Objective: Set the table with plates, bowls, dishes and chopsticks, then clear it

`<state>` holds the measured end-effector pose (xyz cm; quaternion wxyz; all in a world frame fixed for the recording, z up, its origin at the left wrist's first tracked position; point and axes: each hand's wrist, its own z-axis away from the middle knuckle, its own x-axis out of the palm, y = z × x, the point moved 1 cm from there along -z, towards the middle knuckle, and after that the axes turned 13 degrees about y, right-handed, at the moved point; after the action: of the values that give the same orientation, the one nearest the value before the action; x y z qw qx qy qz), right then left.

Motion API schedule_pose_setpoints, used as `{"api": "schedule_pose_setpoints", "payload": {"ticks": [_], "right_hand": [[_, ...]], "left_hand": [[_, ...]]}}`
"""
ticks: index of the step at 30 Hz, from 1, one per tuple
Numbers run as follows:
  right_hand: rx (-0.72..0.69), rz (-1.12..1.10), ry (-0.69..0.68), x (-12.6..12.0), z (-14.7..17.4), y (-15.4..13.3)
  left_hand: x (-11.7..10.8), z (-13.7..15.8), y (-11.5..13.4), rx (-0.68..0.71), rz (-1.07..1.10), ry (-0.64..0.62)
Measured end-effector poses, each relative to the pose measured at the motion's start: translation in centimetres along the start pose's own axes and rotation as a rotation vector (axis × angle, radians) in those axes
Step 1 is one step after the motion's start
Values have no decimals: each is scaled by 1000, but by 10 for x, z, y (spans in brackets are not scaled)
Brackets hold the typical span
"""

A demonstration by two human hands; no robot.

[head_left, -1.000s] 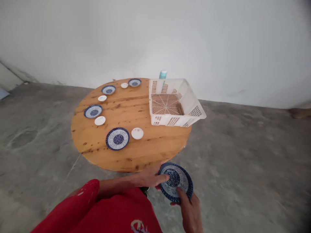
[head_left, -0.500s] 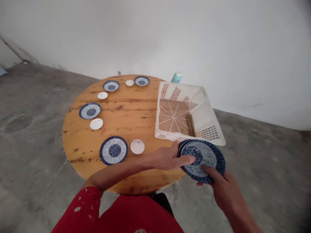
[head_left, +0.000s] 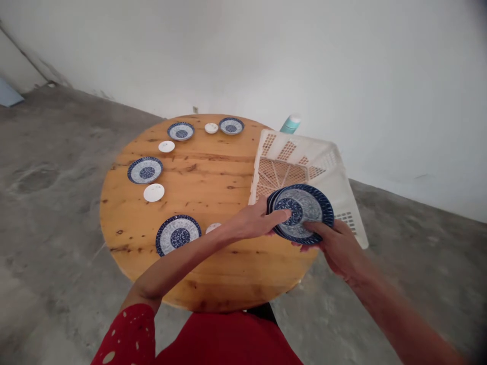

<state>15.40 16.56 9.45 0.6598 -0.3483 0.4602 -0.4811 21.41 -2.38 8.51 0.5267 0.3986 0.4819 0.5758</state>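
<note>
A stack of blue-and-white plates (head_left: 310, 203) is held up in front of the basket, tilted toward me. My left hand (head_left: 262, 220) grips the stack's left edge, thumb on the top plate's face. On the lower right edge, my right hand (head_left: 337, 243) is closed with its thumb over the rim and fingers beneath. Behind the plates stands a white plastic basket (head_left: 352, 195) at the table's right side, its near part hidden by the stack. Nearest my left forearm lie a blue-rimmed plate (head_left: 178, 235) and a small white dish (head_left: 212, 227), which the arm partly covers.
Around the round wooden table (head_left: 205, 187) sit more patterned plates (head_left: 145, 170) alternating with small white dishes (head_left: 154, 192). A turquoise cylindrical container (head_left: 290, 123) stands behind the basket. A white wall (head_left: 243, 56) rises beyond the table; concrete floor (head_left: 49, 218) surrounds it.
Both hands have raised the plate stack and moved it slightly left, over the basket's near side in view. My left forearm now covers part of the near white dish. The camera view has shifted a little.
</note>
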Motion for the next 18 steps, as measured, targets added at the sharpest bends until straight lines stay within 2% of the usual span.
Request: {"api": "schedule_pose_setpoints", "payload": {"ticks": [3,7,13,18], "right_hand": [[-1,-19,-41,-1,-20,-2],[37,-24,-90,-9,-56,-2],[263,43,-151,-24,-130,-1],[351,41,-175,-19,-208,7]], "left_hand": [[3,-15,1,40,-24,-4],[20,-47,-1,18,36,32],[55,-122,-10,-250,125,44],[66,-199,-17,-402,42,109]]}}
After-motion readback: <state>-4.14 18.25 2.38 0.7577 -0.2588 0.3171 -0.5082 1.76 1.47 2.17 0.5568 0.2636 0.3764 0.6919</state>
